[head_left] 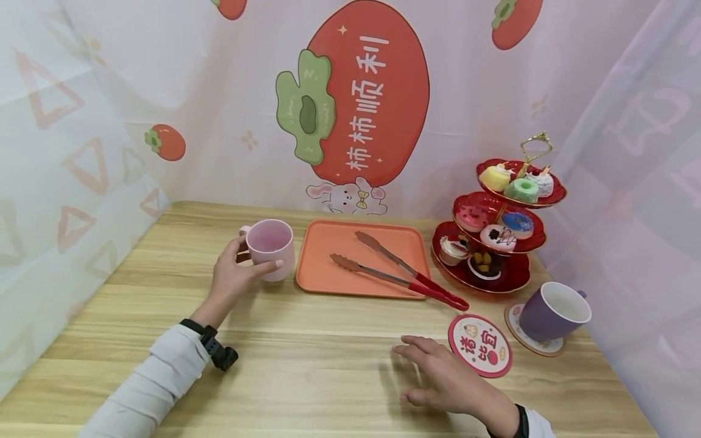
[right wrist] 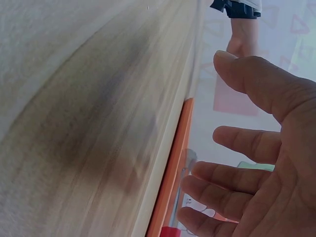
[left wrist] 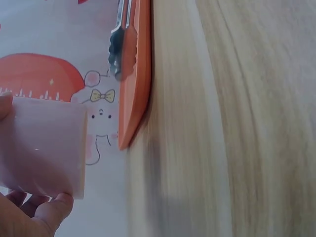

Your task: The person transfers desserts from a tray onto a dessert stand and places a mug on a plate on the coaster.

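Observation:
My left hand [head_left: 237, 274] grips a pink mug [head_left: 270, 248] that stands on the wooden table [head_left: 306, 359], thumb on the near side and fingers at the handle; the left wrist view shows the pink mug [left wrist: 44, 148] against my fingertips [left wrist: 47, 212]. To its right lies an orange tray [head_left: 334, 277] with red-handled tongs [head_left: 402, 271] across it. My right hand [head_left: 438, 374] hovers open, fingers spread, just above the table near a round red coaster [head_left: 480, 345]. The right wrist view shows those spread fingers [right wrist: 242, 143] above the wood.
A three-tier red cake stand [head_left: 501, 234] with small cakes stands at the back right. A purple mug [head_left: 553, 311] sits on a second coaster [head_left: 533, 344] at the right edge. Printed cloth walls close in the table on three sides.

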Demonstrator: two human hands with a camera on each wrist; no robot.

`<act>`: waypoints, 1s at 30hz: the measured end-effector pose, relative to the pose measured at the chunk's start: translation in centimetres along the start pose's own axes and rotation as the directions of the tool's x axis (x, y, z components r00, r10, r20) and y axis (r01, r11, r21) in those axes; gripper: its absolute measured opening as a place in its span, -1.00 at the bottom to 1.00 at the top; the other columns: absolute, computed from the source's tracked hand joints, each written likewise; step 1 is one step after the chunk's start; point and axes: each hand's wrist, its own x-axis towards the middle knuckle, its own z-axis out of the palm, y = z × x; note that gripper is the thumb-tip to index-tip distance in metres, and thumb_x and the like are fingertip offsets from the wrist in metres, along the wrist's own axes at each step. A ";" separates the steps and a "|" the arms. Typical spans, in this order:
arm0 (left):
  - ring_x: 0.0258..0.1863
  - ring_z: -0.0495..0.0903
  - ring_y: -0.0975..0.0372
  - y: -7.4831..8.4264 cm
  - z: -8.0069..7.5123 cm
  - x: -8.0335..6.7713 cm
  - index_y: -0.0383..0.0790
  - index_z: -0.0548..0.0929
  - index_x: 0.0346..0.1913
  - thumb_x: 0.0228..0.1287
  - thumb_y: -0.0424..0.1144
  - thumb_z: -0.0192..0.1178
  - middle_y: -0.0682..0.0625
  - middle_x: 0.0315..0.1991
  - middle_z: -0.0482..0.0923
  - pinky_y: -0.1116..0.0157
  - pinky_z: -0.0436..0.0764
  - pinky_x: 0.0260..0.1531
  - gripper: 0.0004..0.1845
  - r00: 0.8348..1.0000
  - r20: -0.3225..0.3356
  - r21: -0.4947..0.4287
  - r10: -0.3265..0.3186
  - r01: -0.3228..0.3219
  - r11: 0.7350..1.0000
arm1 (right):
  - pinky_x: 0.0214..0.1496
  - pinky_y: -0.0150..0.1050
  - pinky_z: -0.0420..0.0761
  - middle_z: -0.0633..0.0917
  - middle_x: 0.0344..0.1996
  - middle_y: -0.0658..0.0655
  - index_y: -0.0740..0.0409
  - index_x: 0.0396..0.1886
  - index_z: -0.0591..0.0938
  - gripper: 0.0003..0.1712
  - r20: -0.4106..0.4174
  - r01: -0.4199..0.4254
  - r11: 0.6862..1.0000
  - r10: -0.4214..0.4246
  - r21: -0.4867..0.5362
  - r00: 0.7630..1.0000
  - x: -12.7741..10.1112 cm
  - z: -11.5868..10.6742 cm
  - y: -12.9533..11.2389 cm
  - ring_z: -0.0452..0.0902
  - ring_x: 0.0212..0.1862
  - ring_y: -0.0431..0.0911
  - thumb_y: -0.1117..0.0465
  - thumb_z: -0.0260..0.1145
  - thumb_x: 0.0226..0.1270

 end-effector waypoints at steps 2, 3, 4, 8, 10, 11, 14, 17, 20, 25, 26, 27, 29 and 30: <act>0.00 0.38 0.00 0.1 0.3 -0.1 -0.22 0.35 0.26 -0.17 -0.04 0.51 -0.16 0.08 0.41 0.06 0.40 -0.08 -0.12 1.000 0.012 -0.003 0.018 -0.018 1.000 | 0.05 0.08 0.44 0.47 0.14 0.24 0.08 0.14 0.52 -0.32 -0.007 0.003 1.000 -0.003 -0.004 1.000 0.0 0.0 0.0 0.42 0.11 0.07 -0.09 0.43 0.03; 0.00 0.38 0.00 0.2 0.4 -0.3 -0.21 0.35 0.27 -0.18 -0.04 0.51 -0.16 0.07 0.41 0.06 0.40 -0.09 -0.12 1.000 0.022 -0.008 0.021 -0.021 1.000 | 0.05 0.08 0.44 0.47 0.14 0.24 0.08 0.14 0.52 -0.32 -0.010 0.004 1.000 -0.004 -0.006 1.000 0.0 0.0 0.0 0.42 0.11 0.07 -0.09 0.43 0.03; 0.00 0.38 0.00 0.3 0.6 -0.4 -0.21 0.35 0.27 -0.18 -0.05 0.51 -0.15 0.07 0.41 0.07 0.41 -0.10 -0.11 0.999 0.034 -0.013 0.027 -0.027 1.000 | 0.05 0.08 0.44 0.47 0.14 0.24 0.08 0.14 0.52 -0.32 -0.014 0.005 1.000 -0.005 -0.006 1.000 0.0 0.1 0.0 0.42 0.11 0.07 -0.09 0.43 0.03; 0.00 0.38 0.00 1.0 1.2 -1.1 -0.25 0.34 0.27 -0.20 -0.09 0.53 -0.17 0.05 0.42 0.08 0.42 -0.09 -0.10 0.996 0.088 -0.042 0.033 -0.029 0.999 | 0.04 0.07 0.45 0.48 0.12 0.25 0.12 0.13 0.52 -0.31 -0.051 0.019 1.000 -0.020 -0.019 0.999 0.0 0.2 0.2 0.43 0.10 0.07 -0.07 0.45 0.01; 0.00 0.39 0.00 1.3 1.6 -1.4 -0.26 0.35 0.26 -0.22 -0.12 0.54 -0.18 0.05 0.42 0.07 0.43 -0.07 -0.10 0.993 0.112 -0.060 0.038 -0.031 0.998 | 0.03 0.07 0.45 0.48 0.12 0.25 0.13 0.13 0.52 -0.31 -0.067 0.025 1.000 -0.026 -0.018 0.997 0.0 0.2 0.3 0.43 0.10 0.07 -0.06 0.45 0.00; -0.01 0.39 0.00 1.5 1.9 -1.5 -0.26 0.35 0.25 -0.23 -0.13 0.54 -0.18 0.04 0.43 0.08 0.44 -0.07 -0.10 0.992 0.121 -0.067 0.040 -0.032 0.997 | 0.03 0.07 0.46 0.48 0.12 0.24 0.14 0.13 0.52 -0.31 -0.074 0.026 1.000 -0.027 -0.014 0.997 0.0 0.2 0.3 0.44 0.10 0.06 -0.05 0.46 0.00; -0.01 0.40 0.02 1.8 2.4 -2.0 -0.25 0.36 0.23 -0.24 -0.15 0.55 -0.17 0.05 0.43 0.08 0.46 -0.07 -0.11 0.988 0.147 -0.081 0.048 -0.037 0.996 | 0.03 0.07 0.46 0.48 0.12 0.23 0.14 0.14 0.51 -0.31 -0.074 0.018 1.000 -0.017 0.008 0.997 0.1 0.0 0.3 0.43 0.10 0.05 -0.04 0.45 0.02; 0.00 0.40 0.02 2.2 3.0 -2.5 -0.24 0.36 0.23 -0.24 -0.13 0.55 -0.16 0.07 0.43 0.08 0.47 -0.07 -0.11 0.984 0.169 -0.077 0.053 -0.040 0.996 | 0.03 0.07 0.45 0.48 0.12 0.23 0.15 0.14 0.51 -0.31 -0.088 0.018 1.000 -0.017 0.010 0.996 0.1 0.0 0.2 0.43 0.11 0.06 -0.04 0.44 0.03; 0.01 0.39 0.01 2.6 3.5 -3.1 -0.24 0.35 0.24 -0.25 -0.12 0.55 -0.16 0.08 0.43 0.08 0.48 -0.06 -0.10 0.980 0.193 -0.080 0.048 -0.033 0.996 | 0.03 0.08 0.45 0.49 0.11 0.25 0.16 0.14 0.51 -0.33 -0.102 0.019 1.000 -0.018 0.004 0.995 0.2 0.0 0.1 0.43 0.10 0.07 -0.04 0.43 0.06; 0.01 0.40 0.02 3.1 4.3 -4.0 -0.21 0.37 0.24 -0.25 -0.16 0.55 -0.15 0.08 0.43 0.09 0.50 -0.08 -0.11 0.971 0.232 -0.113 0.053 -0.027 0.993 | 0.04 0.10 0.43 0.47 0.12 0.26 0.17 0.15 0.50 -0.34 -0.094 0.002 1.000 0.001 0.026 0.996 0.4 -0.1 0.0 0.41 0.12 0.09 -0.03 0.41 0.09; 0.01 0.40 0.02 3.1 4.5 -4.2 -0.21 0.37 0.23 -0.25 -0.18 0.55 -0.15 0.08 0.43 0.09 0.50 -0.08 -0.12 0.969 0.239 -0.123 0.057 -0.028 0.992 | 0.05 0.10 0.43 0.47 0.13 0.26 0.17 0.16 0.49 -0.34 -0.094 0.001 1.000 0.001 0.030 0.996 0.4 -0.1 0.0 0.41 0.13 0.10 -0.02 0.41 0.10; 0.01 0.40 0.02 3.2 4.6 -4.3 -0.21 0.38 0.23 -0.25 -0.19 0.55 -0.14 0.08 0.44 0.09 0.50 -0.08 -0.13 0.967 0.246 -0.133 0.061 -0.029 0.991 | 0.05 0.10 0.43 0.47 0.13 0.26 0.17 0.16 0.49 -0.34 -0.094 -0.002 0.999 0.005 0.035 0.996 0.5 -0.1 0.0 0.40 0.13 0.10 -0.02 0.41 0.10; -0.01 0.41 0.03 3.4 5.0 -4.7 -0.20 0.40 0.21 -0.25 -0.21 0.55 -0.13 0.06 0.45 0.09 0.49 -0.09 -0.16 0.963 0.262 -0.152 0.069 -0.030 0.988 | 0.06 0.10 0.42 0.46 0.14 0.26 0.18 0.18 0.47 -0.32 -0.101 -0.004 0.999 0.009 0.043 0.995 0.6 -0.2 0.0 0.40 0.14 0.10 -0.01 0.41 0.09; -0.01 0.41 0.03 3.5 5.1 -4.9 -0.19 0.41 0.20 -0.25 -0.21 0.55 -0.12 0.05 0.45 0.09 0.49 -0.10 -0.17 0.960 0.269 -0.160 0.073 -0.030 0.987 | 0.06 0.10 0.42 0.46 0.14 0.25 0.18 0.19 0.46 -0.31 -0.103 -0.007 0.999 0.012 0.047 0.995 0.7 -0.2 0.0 0.39 0.14 0.09 -0.01 0.41 0.09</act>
